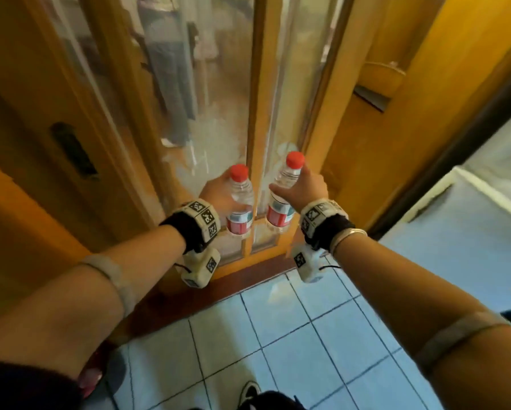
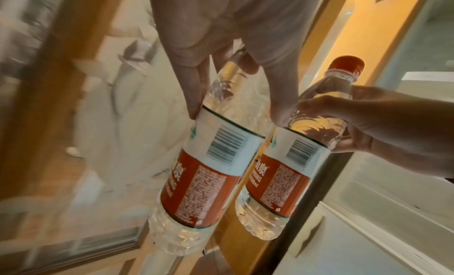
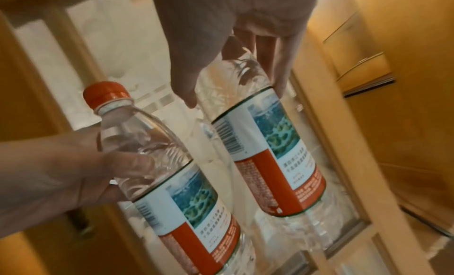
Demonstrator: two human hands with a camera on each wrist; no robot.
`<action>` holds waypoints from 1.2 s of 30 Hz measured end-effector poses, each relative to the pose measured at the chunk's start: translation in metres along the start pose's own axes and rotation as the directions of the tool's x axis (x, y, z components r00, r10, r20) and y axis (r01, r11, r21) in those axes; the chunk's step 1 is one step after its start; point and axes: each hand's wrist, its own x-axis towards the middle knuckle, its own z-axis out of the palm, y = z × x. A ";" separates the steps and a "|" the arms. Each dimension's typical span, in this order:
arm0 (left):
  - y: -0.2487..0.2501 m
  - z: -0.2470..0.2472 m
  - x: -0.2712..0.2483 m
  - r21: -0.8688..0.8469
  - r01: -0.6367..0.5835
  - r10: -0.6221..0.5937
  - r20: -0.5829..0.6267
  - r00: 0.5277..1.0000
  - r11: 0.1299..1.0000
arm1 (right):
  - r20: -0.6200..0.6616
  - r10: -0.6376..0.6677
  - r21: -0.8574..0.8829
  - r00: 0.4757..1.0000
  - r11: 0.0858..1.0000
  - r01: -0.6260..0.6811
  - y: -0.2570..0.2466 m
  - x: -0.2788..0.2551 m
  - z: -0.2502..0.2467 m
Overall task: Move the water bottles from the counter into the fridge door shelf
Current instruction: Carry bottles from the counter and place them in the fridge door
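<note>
I hold two clear water bottles with red caps and red-and-white labels, side by side in the air in front of a wooden door. My left hand [image 1: 218, 190] grips the left bottle [image 1: 240, 202] around its upper body, fingers curled round it. My right hand [image 1: 301, 187] grips the right bottle [image 1: 282, 199] the same way, a little higher. In the left wrist view the left bottle [image 2: 209, 172] fills the middle, with the right bottle [image 2: 292, 162] beside it. The right wrist view shows the right bottle [image 3: 265, 147] and the left bottle [image 3: 172, 172]. No fridge shelf is clearly in view.
A wooden door with frosted glass panels [image 1: 206, 108] stands straight ahead, its dark handle [image 1: 73, 149] to the left. Pale blue floor tiles [image 1: 292, 335] lie below. A white appliance edge [image 1: 470, 187] shows at the right, past a dark door frame [image 1: 443, 149].
</note>
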 end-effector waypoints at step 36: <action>0.363 0.440 0.071 -0.203 -0.754 0.555 0.795 0.246 0.625 | -0.669 0.713 0.361 0.208 0.557 -0.747 0.308 -0.036 -0.306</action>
